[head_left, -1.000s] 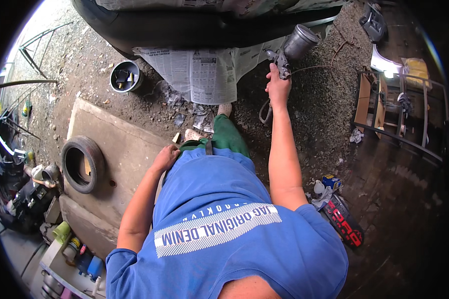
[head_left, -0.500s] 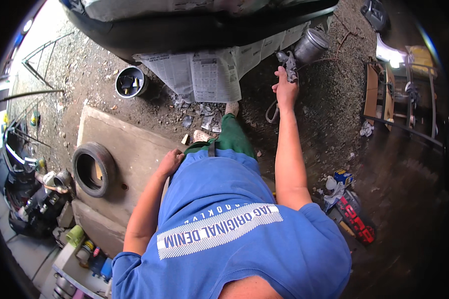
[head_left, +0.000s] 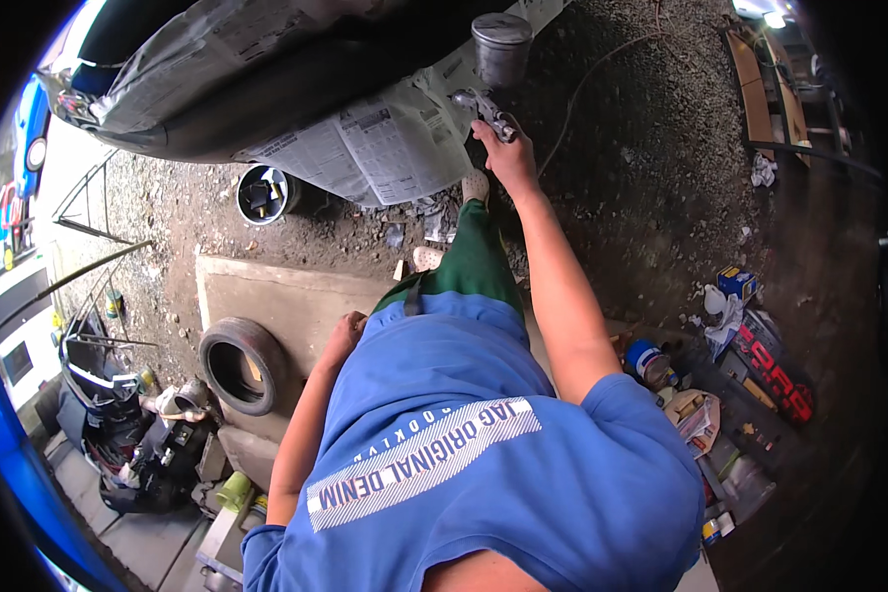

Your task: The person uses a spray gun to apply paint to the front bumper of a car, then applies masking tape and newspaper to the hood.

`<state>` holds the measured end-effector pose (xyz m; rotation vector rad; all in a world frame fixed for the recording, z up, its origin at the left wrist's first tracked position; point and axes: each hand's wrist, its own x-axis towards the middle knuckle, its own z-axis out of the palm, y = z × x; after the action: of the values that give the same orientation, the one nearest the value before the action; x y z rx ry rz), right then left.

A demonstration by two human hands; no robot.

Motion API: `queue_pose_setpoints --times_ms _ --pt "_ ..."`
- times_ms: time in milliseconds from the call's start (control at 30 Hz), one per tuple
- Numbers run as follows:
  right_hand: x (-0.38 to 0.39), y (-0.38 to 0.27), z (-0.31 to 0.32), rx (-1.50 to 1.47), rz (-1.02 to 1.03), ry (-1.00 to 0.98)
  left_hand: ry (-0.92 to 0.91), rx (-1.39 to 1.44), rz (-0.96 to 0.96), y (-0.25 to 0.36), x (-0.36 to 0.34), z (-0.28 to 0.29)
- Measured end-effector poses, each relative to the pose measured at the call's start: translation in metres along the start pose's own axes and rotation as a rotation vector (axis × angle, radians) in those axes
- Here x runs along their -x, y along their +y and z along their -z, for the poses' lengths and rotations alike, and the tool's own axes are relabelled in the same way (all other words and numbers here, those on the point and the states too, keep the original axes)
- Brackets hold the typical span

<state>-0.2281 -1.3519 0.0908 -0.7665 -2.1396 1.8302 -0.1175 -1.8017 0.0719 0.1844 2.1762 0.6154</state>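
Note:
My right hand (head_left: pixel 508 156) is closed around the grip of a metal spray gun (head_left: pixel 483 107). Its round lidded cup (head_left: pixel 501 57) stands up beyond the hand. The gun is close to the dark bumper (head_left: pixel 276 118) of a vehicle masked with newspaper. Newspaper sheets (head_left: pixel 400 148) hang below the bumper's lower edge, just left of the gun. My left hand (head_left: pixel 347 333) is at my left hip against my clothes. Its fingers are mostly hidden, so I cannot tell whether they are closed.
A thin hose (head_left: pixel 574 99) runs over the gravel at right. Left of my feet are a bucket (head_left: pixel 263 194) with dark things in it, a tyre (head_left: pixel 239 365) on a flat slab (head_left: pixel 296 286), and metal frames. Tools, a blue box (head_left: pixel 737 284) and a red-lettered case (head_left: pixel 775 365) lie at right.
My view has turned, bringing more of the vehicle's left end into sight. The right hand has moved left with the spray gun, along the bumper. My left hand stays by the hip.

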Motion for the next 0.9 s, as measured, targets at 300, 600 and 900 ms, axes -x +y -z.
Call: queue_pose_setpoints --times_ms 300,600,900 --pt "-0.027 0.036 -0.006 0.138 0.171 0.192 -0.002 -0.067 0.037 -0.003 0.004 0.001" --pt "-0.029 0.04 -0.008 0.125 0.172 0.24 -0.001 -0.023 0.057 -0.001 0.01 0.002" --pt "-0.018 0.039 -0.019 0.081 0.105 0.099 -0.012 -0.094 0.054 -0.002 0.006 0.0"
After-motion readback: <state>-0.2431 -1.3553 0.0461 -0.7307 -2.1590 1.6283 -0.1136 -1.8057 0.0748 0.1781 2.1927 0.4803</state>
